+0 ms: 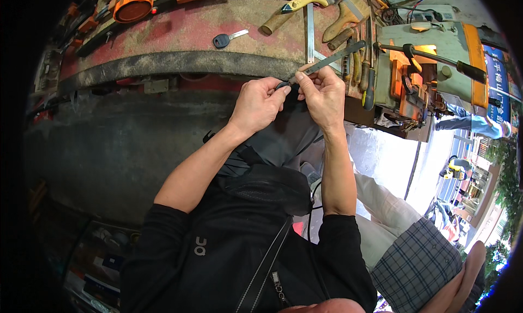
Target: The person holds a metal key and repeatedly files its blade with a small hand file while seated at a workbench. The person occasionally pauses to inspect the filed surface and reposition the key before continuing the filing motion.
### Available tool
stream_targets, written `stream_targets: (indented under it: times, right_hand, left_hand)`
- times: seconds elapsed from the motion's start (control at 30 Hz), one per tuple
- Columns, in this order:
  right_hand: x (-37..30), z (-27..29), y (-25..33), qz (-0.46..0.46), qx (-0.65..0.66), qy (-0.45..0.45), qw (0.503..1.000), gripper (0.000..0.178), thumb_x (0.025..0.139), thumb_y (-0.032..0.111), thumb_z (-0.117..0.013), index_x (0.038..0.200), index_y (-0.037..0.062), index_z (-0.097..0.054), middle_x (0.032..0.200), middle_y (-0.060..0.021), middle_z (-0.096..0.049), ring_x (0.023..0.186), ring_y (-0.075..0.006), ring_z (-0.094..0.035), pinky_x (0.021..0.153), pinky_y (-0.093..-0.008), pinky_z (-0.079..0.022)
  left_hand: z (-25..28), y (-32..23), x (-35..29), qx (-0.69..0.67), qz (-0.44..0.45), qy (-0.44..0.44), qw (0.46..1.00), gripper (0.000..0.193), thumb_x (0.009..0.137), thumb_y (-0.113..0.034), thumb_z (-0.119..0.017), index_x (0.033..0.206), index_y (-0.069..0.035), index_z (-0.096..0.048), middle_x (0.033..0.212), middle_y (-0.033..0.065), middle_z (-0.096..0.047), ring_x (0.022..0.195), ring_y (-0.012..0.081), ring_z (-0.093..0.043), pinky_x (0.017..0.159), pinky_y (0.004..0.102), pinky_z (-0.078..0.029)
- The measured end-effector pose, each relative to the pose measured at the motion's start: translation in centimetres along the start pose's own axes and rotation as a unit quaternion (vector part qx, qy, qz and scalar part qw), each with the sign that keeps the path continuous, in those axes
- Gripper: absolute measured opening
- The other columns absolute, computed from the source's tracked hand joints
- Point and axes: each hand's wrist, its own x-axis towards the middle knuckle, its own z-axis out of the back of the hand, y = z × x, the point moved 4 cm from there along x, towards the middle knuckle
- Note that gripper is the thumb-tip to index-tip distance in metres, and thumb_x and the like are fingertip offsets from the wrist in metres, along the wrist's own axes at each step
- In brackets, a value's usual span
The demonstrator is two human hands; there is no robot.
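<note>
At the front edge of the bench, my left hand (257,107) pinches a key (282,85) by its black head. Its blade points toward my other hand and is partly covered by the fingers. My right hand (325,99) is closed on a flat grey file (339,57), which slants up and to the right over the bench. The near end of the file meets the key between my two hands; the exact contact is hidden by my fingers. Farther back, a second key (222,40) with a black head lies on the dusty red bench top (180,38).
Beside the file lie brushes (346,18), a metal square (310,35) and several handled tools (369,90). A key-cutting machine (455,68) with a long lever stands right. Orange machine parts (133,6) sit back left. A person in plaid shorts (417,258) is close at my right.
</note>
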Motion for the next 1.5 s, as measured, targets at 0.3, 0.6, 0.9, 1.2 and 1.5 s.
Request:
stream_targets:
  times: [0.3, 0.6, 0.9, 1.2, 1.5]
  right_hand:
    - [2.0, 1.5, 1.3, -0.026, -0.025, -0.031, 0.999, 0.01, 0.094, 0.004, -0.071, 0.1, -0.0038, -0.069, 0.075, -0.0054, -0.067, 0.059, -0.0082, -0.06, 0.051, -0.0233, -0.05]
    - [1.5, 1.0, 0.7, -0.057, -0.01, 0.043, 0.997, 0.009, 0.094, 0.005, -0.071, 0.098, -0.0031, -0.068, 0.074, -0.004, -0.066, 0.058, -0.0075, -0.06, 0.051, -0.0225, -0.05]
    - [0.5, 1.8, -0.3, -0.041, 0.082, -0.022, 0.996, 0.011, 0.094, 0.005, -0.071, 0.101, -0.0036, -0.067, 0.079, -0.004, -0.067, 0.064, -0.0081, -0.062, 0.057, -0.0231, -0.053]
    - [0.5, 1.0, 0.5, -0.043, 0.012, 0.009, 0.999, 0.009, 0.092, 0.002, -0.07, 0.098, -0.0037, -0.068, 0.077, -0.0038, -0.066, 0.063, -0.0082, -0.059, 0.058, -0.0245, -0.048]
    - [2.0, 1.7, 0.8, 0.042, -0.162, -0.084, 0.982, 0.013, 0.092, 0.006, -0.072, 0.1, -0.0039, -0.067, 0.078, -0.0018, -0.066, 0.062, -0.0078, -0.06, 0.053, -0.024, -0.049]
  left_hand:
    - [0.2, -0.5, 0.2, 0.053, -0.024, -0.027, 0.998, 0.021, 0.095, -0.016, -0.068, 0.089, 0.004, -0.071, 0.06, 0.0057, -0.063, 0.054, 0.0097, -0.056, 0.053, 0.0312, -0.046]
    - [0.0, -0.5, 0.0, 0.041, -0.026, -0.019, 0.999, 0.023, 0.096, -0.015, -0.067, 0.085, 0.005, -0.07, 0.059, 0.0059, -0.062, 0.052, 0.01, -0.055, 0.051, 0.0312, -0.044]
    - [-0.6, -0.5, -0.2, -0.095, 0.059, 0.015, 0.994, 0.022, 0.102, -0.016, -0.062, 0.101, 0.004, -0.072, 0.063, 0.0014, -0.061, 0.045, 0.0069, -0.05, 0.042, 0.0256, -0.037]
    - [-0.7, 0.1, 0.0, -0.076, 0.035, 0.01, 0.996, 0.02, 0.101, -0.015, -0.064, 0.1, 0.003, -0.072, 0.062, 0.0009, -0.061, 0.046, 0.0061, -0.049, 0.042, 0.0265, -0.037]
    - [-0.5, 0.0, 0.0, -0.06, 0.043, 0.011, 0.997, 0.022, 0.1, -0.016, -0.065, 0.099, 0.005, -0.071, 0.063, 0.0015, -0.061, 0.046, 0.0063, -0.05, 0.043, 0.0269, -0.038]
